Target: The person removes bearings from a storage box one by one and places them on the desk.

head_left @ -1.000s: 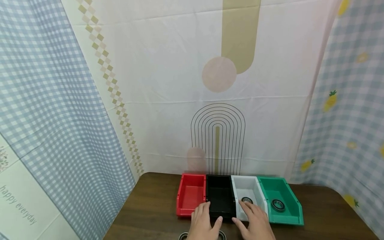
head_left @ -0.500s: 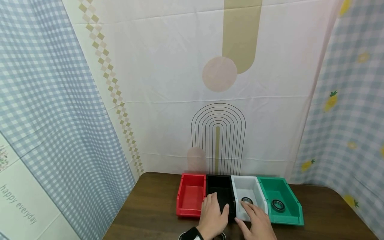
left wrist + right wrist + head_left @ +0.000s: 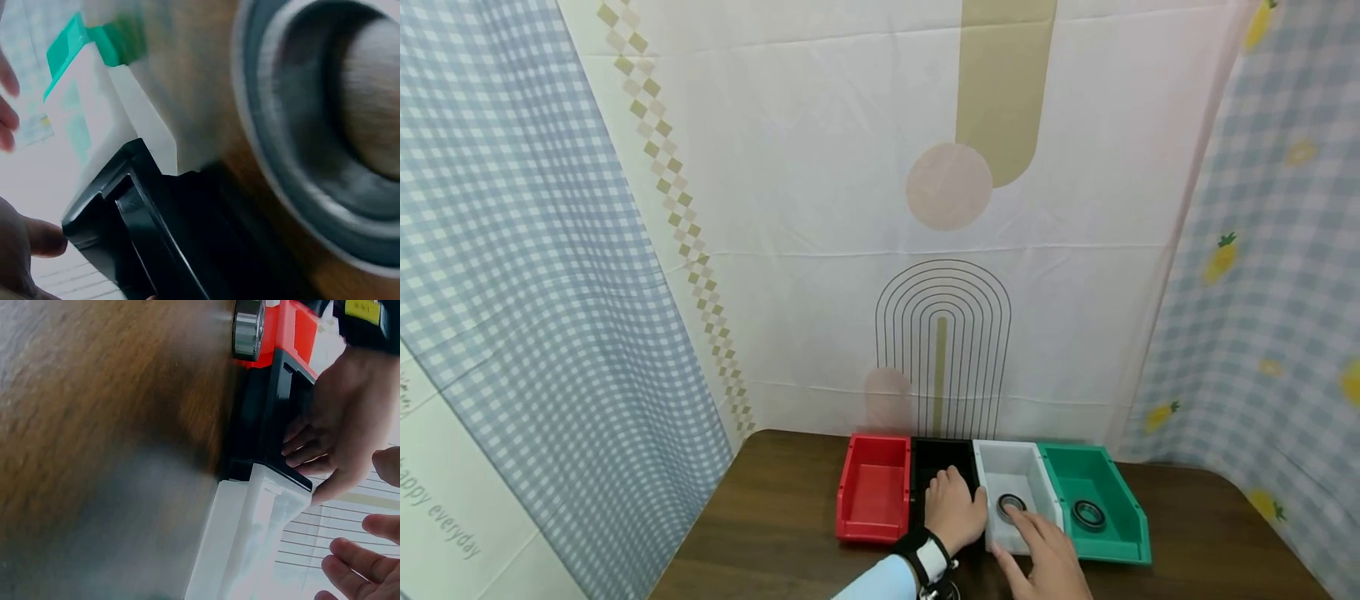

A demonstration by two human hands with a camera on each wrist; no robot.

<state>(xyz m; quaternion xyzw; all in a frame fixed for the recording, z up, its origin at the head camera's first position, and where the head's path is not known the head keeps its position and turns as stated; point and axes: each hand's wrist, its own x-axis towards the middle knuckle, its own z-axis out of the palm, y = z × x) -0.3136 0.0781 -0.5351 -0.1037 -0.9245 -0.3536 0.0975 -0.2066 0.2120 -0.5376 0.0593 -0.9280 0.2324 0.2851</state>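
My left hand (image 3: 953, 512) reaches into the black bin (image 3: 936, 454), fingers bent down past its front edge and thumb apart beside the white bin (image 3: 1003, 458). Nothing shows in its grasp, though its fingertips are partly hidden. In the right wrist view the same left hand (image 3: 347, 419) has loosely bent fingers inside the bin. The right hand (image 3: 1047, 562) hovers over the front of the white bin, fingers relaxed and spread, its index fingertip overlapping a ball bearing (image 3: 1002, 504) there. In the left wrist view another bearing (image 3: 281, 125) looms close on the tabletop.
Left of the black bin stands a red bin (image 3: 872, 492). At the right is a green bin (image 3: 1075, 462) with a bearing (image 3: 1077, 515) in it. All stand side by side on the brown wooden table (image 3: 775, 508), before a patterned cloth (image 3: 820, 317).
My left hand has moved forward and right, from above the table in front of the bins into the black bin. The right hand has hardly moved. The view has shifted slightly.
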